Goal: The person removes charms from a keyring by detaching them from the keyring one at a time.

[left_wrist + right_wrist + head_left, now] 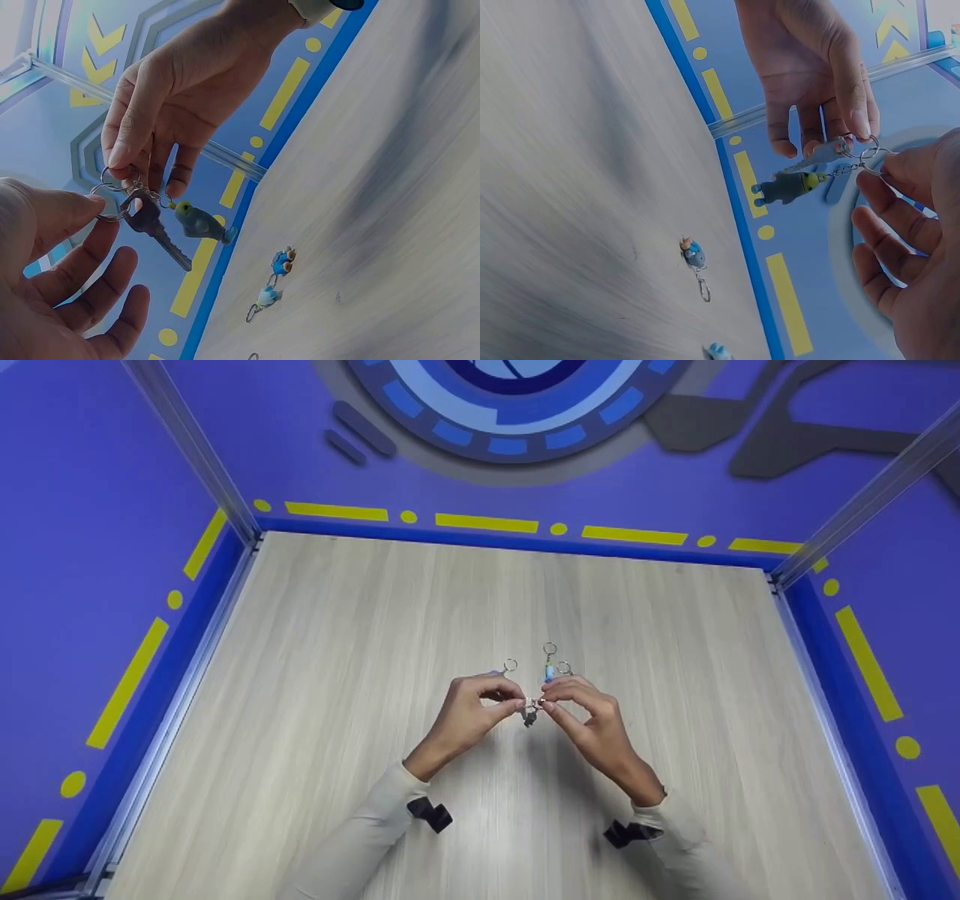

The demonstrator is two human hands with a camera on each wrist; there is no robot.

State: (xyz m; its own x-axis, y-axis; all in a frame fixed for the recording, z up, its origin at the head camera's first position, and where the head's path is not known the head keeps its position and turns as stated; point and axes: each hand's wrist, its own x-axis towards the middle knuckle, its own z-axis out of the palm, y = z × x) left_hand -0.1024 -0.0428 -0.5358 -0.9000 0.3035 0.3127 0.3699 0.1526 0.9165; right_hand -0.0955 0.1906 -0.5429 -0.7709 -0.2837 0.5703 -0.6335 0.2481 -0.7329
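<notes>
My left hand (480, 709) and right hand (592, 720) meet above the table, each pinching a metal ring between thumb and fingers. In the left wrist view, the linked key rings (111, 204) join a metal key (159, 229) and a small dark figurine charm (199, 223) with a yellow-green head. Both hang below the fingertips. From the right wrist, the charm (787, 186) hangs beside the key (823, 153), with the left hand (817, 75) above and the right hand (919, 232) at the right. Whether the rings are threaded together is unclear.
Beyond the hands, a keychain with a light blue figurine (549, 670) lies on the wooden table (360, 622). Two more rings show beside it, one left (511, 664) and one right (565, 667), their charms partly hidden by the hands. Blue panels (480, 487) wall the table.
</notes>
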